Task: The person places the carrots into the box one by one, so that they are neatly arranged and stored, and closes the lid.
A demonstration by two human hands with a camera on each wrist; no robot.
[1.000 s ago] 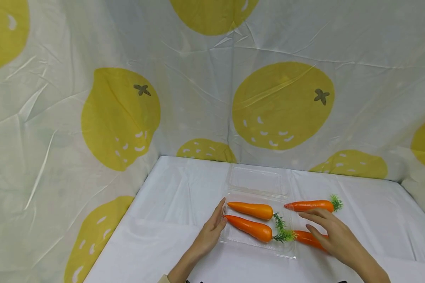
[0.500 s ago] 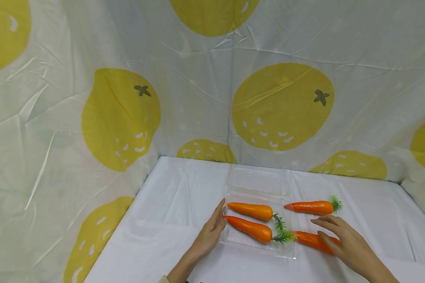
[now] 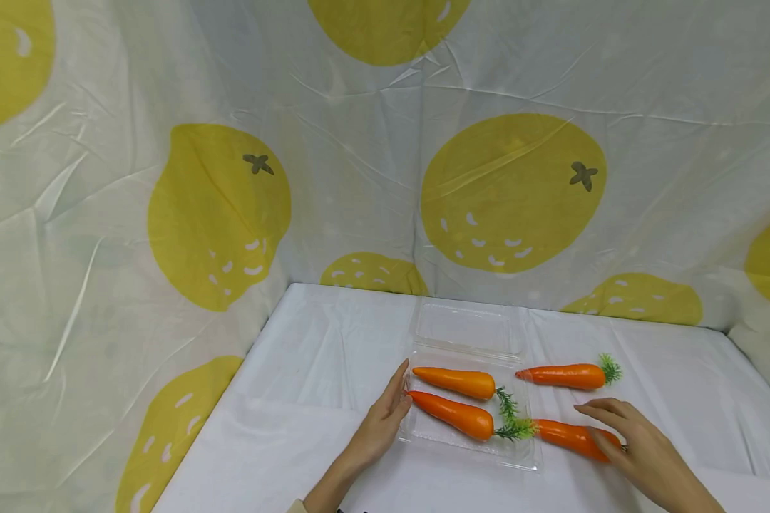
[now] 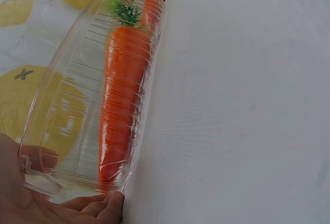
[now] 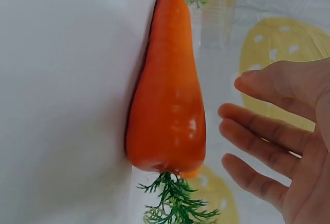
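A clear plastic clamshell container (image 3: 468,454) lies on the table, its lid folded back. Inside are two carrots with green tops, a lighter orange one (image 3: 455,381) behind and a redder one (image 3: 452,415) in front. My left hand (image 3: 381,420) grips the container's left end, its thumb and fingers around the end wall in the left wrist view. Just right of the container lies another carrot (image 3: 571,436), tip toward it. Over its thick end hovers my right hand (image 3: 638,445), fingers spread and apart from the carrot (image 5: 167,95) in the right wrist view.
One more carrot (image 3: 565,376) lies to the right of the container, farther back. The transparent lid (image 3: 465,325) rests flat behind the container. White cloth covers the table (image 3: 308,356), and a lemon-print curtain (image 3: 359,164) rises along the back and left.
My right hand has moved rightward and a little toward me, along the near carrot outside the container. My left hand and the carrots stay in place.
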